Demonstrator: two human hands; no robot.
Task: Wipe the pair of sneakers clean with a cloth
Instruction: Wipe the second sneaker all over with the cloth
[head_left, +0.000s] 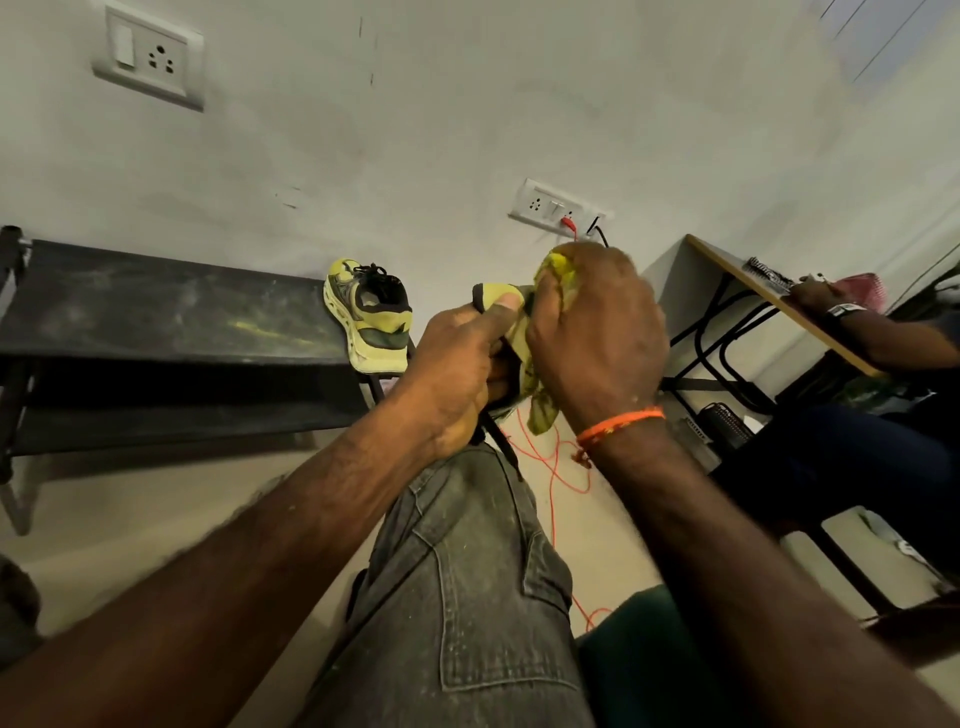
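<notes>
Pictured mid-wipe above a raised knee: left hand (457, 364) clamped round a yellow sneaker (498, 304), mostly hidden behind both hands; right hand (592, 332) bunched on a yellow cloth (543, 410), pressed to the shoe. Second sneaker (371, 317) perched, perhaps precariously, at the end of a dusty black rack (156, 306). Risks: dangling lace snagged, grip lost under hard rubbing, perched shoe knocked off.

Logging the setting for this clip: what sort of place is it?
Probably a plain indoor workroom or office. A painted wall carries switch sockets, a dusty black rack holds a sneaker, and a desk stands nearby.
</notes>
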